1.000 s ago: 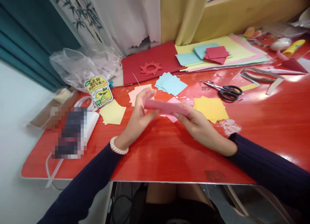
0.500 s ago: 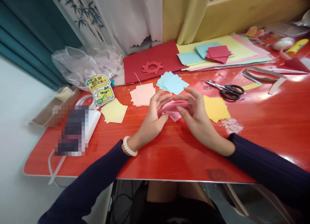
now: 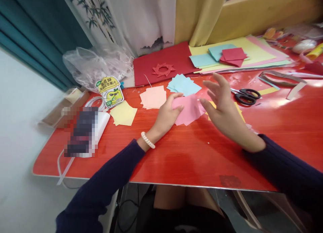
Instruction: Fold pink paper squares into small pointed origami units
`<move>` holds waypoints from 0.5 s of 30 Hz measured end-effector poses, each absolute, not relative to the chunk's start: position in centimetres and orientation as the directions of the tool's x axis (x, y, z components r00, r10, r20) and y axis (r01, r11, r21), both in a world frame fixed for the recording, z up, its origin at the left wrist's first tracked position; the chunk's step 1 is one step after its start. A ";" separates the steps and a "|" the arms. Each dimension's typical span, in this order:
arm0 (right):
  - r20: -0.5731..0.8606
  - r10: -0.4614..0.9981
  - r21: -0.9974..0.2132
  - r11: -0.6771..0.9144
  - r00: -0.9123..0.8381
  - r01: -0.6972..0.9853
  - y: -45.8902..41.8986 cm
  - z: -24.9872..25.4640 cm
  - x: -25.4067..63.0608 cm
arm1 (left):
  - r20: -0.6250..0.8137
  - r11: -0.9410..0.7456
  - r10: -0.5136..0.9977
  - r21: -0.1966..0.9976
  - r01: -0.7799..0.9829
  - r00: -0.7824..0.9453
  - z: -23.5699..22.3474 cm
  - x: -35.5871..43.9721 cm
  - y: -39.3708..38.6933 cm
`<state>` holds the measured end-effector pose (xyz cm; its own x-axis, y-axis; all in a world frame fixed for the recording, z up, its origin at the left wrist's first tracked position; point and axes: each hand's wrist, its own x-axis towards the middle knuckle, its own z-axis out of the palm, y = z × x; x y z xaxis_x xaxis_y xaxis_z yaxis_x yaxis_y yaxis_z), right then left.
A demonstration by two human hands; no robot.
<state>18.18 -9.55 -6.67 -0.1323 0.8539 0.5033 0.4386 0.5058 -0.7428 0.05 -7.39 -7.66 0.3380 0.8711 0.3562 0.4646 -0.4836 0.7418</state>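
Observation:
Several pink paper squares [image 3: 188, 111] are fanned a little, their left edge pinched between the thumb and fingers of my left hand [image 3: 168, 113]. My right hand [image 3: 219, 100] is raised just to the right of them, fingers spread and holding nothing. Partly behind that hand is a stack of yellow paper squares [image 3: 238, 112]. Farther back lie light blue paper squares [image 3: 183, 85]. Left of the blue ones are pale peach paper squares [image 3: 152, 98], and pale yellow paper squares [image 3: 123, 113] lie farther left.
Black-handled scissors [image 3: 246, 96] lie beyond my right hand. A red folded paper ring [image 3: 163, 70] rests on dark red card [image 3: 142, 71] at the back. Large coloured sheets [image 3: 262, 54] carry blue and red squares. A juice pouch [image 3: 111, 91] and a pixelated item [image 3: 82, 132] are at left.
My right hand has come off the pink paper and moved right, its fingers opening. The pink squares now lie flatter in my left hand. The view has shifted slightly.

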 end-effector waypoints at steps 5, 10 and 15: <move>0.554 0.800 -0.461 0.524 -0.229 0.716 -8.4 -5.4 20.6 | 0.409 -0.653 0.755 0.395 0.646 0.513 -6.7 -0.4 -8.3; 0.301 0.782 -0.232 0.616 -0.546 0.753 -9.1 -4.7 23.3 | 0.202 -0.701 0.712 0.266 0.662 0.672 -6.7 -1.4 -9.1; 0.186 0.778 -0.206 0.627 -0.599 0.751 -10.2 -7.1 25.1 | 0.194 -0.682 0.731 0.211 0.700 0.654 -7.2 -1.4 -9.3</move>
